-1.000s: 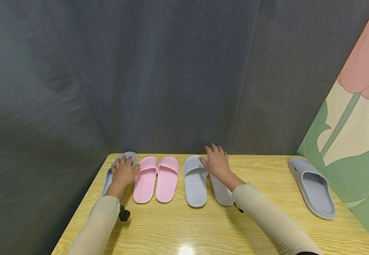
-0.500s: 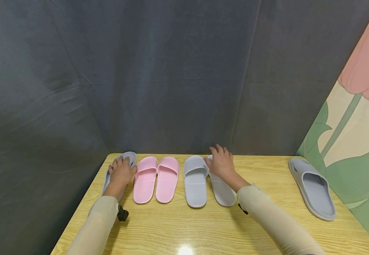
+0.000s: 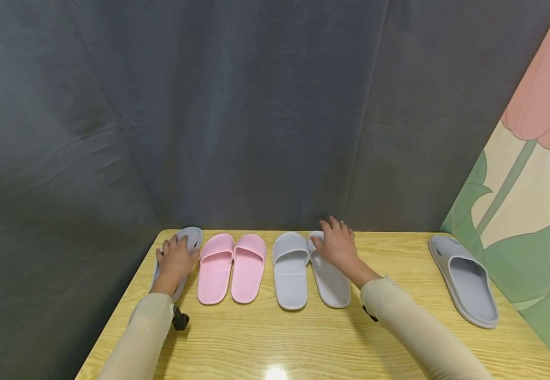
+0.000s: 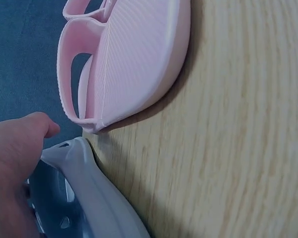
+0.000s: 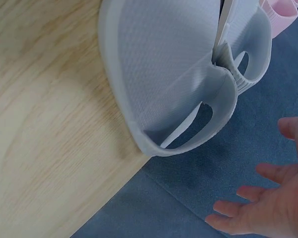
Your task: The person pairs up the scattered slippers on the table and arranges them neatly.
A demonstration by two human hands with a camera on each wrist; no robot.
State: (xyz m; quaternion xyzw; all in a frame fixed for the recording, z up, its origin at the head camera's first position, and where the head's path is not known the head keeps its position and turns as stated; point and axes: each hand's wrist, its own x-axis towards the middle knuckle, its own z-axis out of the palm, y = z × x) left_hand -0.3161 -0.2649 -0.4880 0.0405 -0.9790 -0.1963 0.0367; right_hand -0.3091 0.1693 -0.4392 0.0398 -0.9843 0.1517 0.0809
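Observation:
A grey-blue slipper (image 3: 192, 234) lies at the far left of the wooden table, partly hidden by my left hand (image 3: 177, 259). That hand is over its upper, fingers loosely spread. In the left wrist view the thumb (image 4: 43, 125) sticks out above the upper of the slipper (image 4: 97, 191). My right hand (image 3: 339, 245), fingers spread, holds nothing and overlaps the toe end of a light grey slipper (image 3: 333, 290). The right wrist view shows the right hand (image 5: 275, 198) apart from that slipper's strap (image 5: 213, 124). The matching light grey slipper (image 3: 291, 287) stands just to its left.
A pink pair, one slipper (image 3: 213, 285) beside the other (image 3: 248, 282), sits between my hands. Another grey slipper (image 3: 474, 287) lies at an angle on the far right. A dark curtain (image 3: 265, 116) hangs behind the table's (image 3: 237, 343) back edge.
My right hand has shifted to the right, uncovering more of the light grey slipper under it. My left hand has moved slightly left, away from the pink pair. The slippers keep their places.

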